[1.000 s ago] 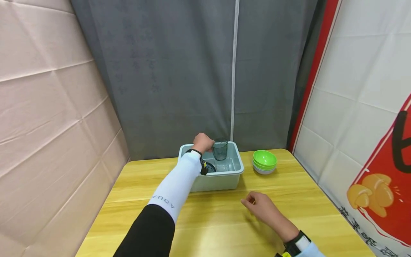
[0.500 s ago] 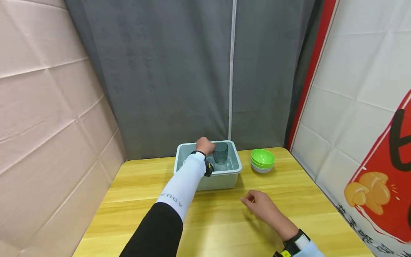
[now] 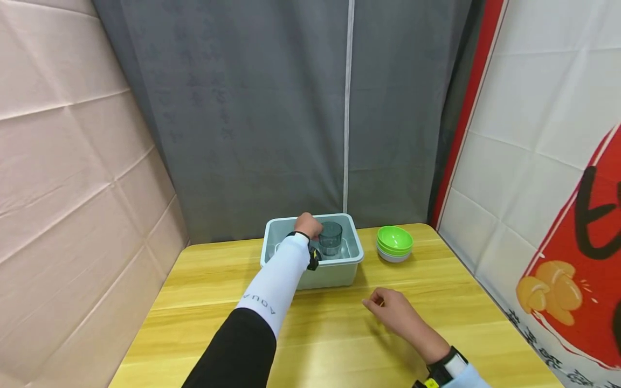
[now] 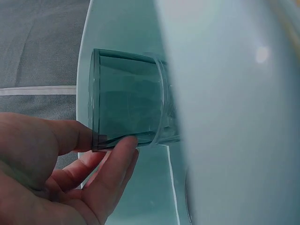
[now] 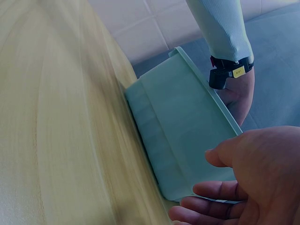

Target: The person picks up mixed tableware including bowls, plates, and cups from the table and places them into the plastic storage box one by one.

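Progress check, all rel. to the tub (image 3: 330,277): the work in hand looks to be a glass placement or a glass pick-up, can't say which from this moment, and it's mid-step either way. L hand (image 3: 308,224) reaches in over the tub & pinches the dark glass (image 3: 331,237) at its rim, thumb one side, fingers the other. Glass is upright in the tub's R half; its lower end looks to sit w/in the rim of a clear vessel (image 4: 168,112), so prob. nested there, but can't tell if it's fully seated or bearing its own weight. Grip isn't let go, so this step isn't done yet. R hand (image 3: 394,308) is in front of the tub, toward its R side, fingers loosely curled w/ nothing in them, over the table (image 3: 335,339); reads as idle. Done, as far as it shows: green bowls (image 3: 394,237) are neatly stacked on a grey bowl (image 3: 393,258), just R of the tub & outside it, no hand on them. Left, my guess: finish w/ the glass & free L hand. Unclear whether anything else needs handling, b/c the tub's L part is mostly hidden behind the sleeve (image 3: 277,277) & hand.
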`<move>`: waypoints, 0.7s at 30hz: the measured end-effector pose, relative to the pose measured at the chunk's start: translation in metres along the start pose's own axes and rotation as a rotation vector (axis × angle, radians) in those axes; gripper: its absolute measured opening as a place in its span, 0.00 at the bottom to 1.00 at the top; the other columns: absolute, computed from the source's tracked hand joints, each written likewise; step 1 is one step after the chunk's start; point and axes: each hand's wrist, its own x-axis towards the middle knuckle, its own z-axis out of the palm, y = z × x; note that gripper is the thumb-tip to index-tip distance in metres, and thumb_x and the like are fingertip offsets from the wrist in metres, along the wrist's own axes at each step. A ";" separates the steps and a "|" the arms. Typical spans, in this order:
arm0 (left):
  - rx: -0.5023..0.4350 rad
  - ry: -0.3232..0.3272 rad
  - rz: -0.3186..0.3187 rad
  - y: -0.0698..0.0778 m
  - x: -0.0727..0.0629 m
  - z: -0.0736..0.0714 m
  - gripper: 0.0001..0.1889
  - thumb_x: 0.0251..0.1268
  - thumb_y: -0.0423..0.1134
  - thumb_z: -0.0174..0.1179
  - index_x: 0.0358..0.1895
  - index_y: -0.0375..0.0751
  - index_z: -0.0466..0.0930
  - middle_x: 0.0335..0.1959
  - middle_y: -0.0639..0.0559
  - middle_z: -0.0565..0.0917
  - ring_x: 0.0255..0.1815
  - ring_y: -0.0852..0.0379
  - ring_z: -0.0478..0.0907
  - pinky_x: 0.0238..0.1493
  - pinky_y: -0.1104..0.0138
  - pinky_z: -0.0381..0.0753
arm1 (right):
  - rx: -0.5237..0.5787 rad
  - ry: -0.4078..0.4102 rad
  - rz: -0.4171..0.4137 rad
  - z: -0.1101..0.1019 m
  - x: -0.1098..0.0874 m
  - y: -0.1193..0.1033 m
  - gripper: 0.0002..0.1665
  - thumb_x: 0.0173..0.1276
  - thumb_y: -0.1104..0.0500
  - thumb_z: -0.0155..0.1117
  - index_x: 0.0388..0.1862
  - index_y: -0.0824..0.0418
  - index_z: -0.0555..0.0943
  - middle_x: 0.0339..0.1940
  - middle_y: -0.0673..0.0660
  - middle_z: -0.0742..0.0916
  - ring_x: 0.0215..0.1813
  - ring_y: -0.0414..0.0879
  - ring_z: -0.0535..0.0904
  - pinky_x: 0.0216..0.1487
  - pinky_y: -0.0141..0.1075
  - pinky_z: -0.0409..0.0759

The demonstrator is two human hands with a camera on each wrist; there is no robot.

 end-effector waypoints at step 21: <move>-0.009 -0.031 0.006 -0.007 0.003 0.005 0.12 0.69 0.32 0.61 0.24 0.38 0.81 0.23 0.45 0.84 0.17 0.52 0.86 0.17 0.62 0.82 | 0.023 -0.011 0.004 0.003 0.002 0.003 0.13 0.82 0.51 0.71 0.36 0.54 0.84 0.29 0.50 0.83 0.30 0.45 0.78 0.30 0.40 0.78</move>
